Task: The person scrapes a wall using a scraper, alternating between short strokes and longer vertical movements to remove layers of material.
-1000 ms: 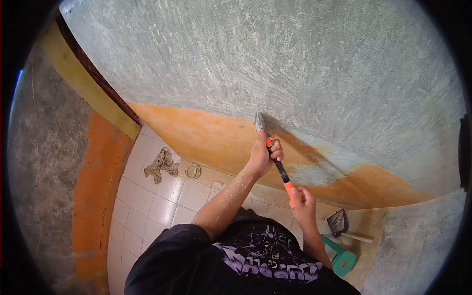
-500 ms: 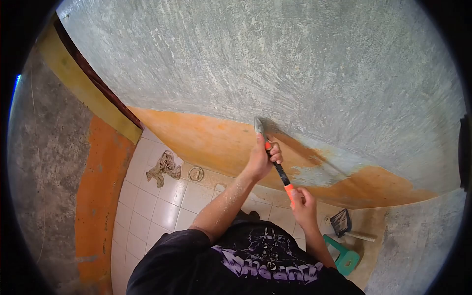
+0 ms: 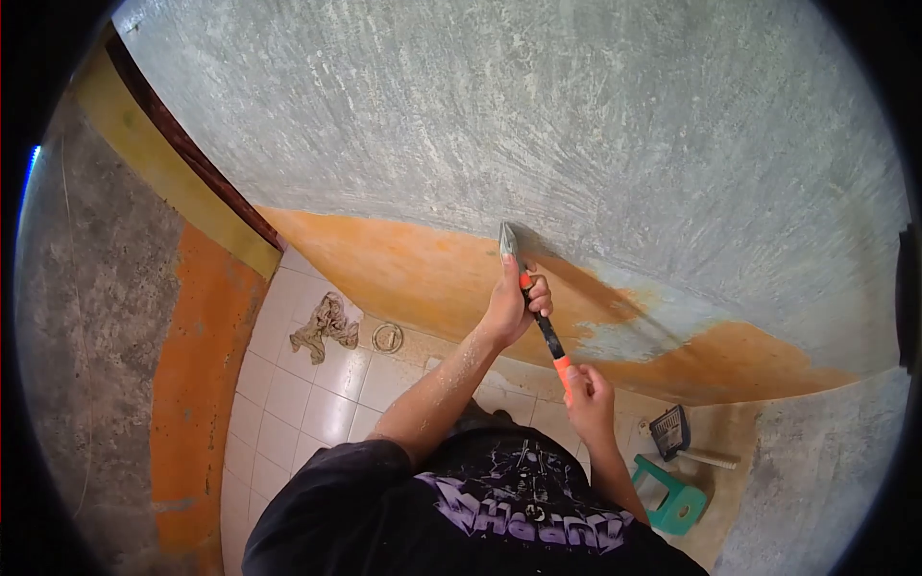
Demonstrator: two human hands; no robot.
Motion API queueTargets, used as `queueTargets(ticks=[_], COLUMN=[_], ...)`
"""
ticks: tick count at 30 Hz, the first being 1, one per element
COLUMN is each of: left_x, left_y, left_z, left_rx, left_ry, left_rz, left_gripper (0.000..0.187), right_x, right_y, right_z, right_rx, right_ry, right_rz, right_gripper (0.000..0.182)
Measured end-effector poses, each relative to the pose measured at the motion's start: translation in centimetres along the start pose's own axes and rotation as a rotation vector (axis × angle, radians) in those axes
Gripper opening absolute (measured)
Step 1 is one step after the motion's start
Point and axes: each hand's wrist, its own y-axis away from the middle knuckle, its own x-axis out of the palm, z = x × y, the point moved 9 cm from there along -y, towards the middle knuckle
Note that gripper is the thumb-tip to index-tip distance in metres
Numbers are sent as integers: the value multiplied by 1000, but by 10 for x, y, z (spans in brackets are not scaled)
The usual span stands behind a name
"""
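Observation:
A long-handled scraper (image 3: 548, 338) with black and orange grip slants across the middle of the view. Its grey blade (image 3: 507, 236) meets the wall at the lower border of the grey surface. My left hand (image 3: 517, 305) is closed round the shaft just behind the blade, its thumb stretched up towards it. Lower down, my right hand (image 3: 592, 396) grips the orange end of the handle. The wall is rough grey (image 3: 461, 125) above and orange paint (image 3: 403, 257) below, with a bared pale patch (image 3: 634, 331) to the right of the scraper.
On the tiled floor (image 3: 329, 415) lie a crumpled rag (image 3: 325, 328) and a ring-shaped roll (image 3: 387, 338). A green plastic stool (image 3: 681, 507) and a dark tray (image 3: 669, 431) stand at lower right. A side wall with an orange band (image 3: 197, 384) rises on the left.
The blade has shifted slightly upward and looks turned flatter to the view. Both hands keep their grip on the scraper. The camera view has moved a little.

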Motion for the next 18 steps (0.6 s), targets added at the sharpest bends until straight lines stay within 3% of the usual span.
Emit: queueTargets(ticks=[5, 8, 12, 18], left_x=[19, -4, -7, -6], left_y=[-2, 1, -1, -2], left_z=[21, -1, -7, -3], left_rx=[-68, -43, -5, -42], left_ry=[14, 56, -52, 55], left_rz=[31, -24, 20, -28], left_gripper=[50, 52, 53, 52], right_x=[-27, 1, 10, 1], right_y=[5, -5, 0, -6], right_z=[2, 20, -2, 2], right_rx=[78, -30, 44, 64], right_ry=[-48, 91, -53, -44], right_rz=[-38, 29, 10, 6], right_gripper=[30, 31, 32, 31])
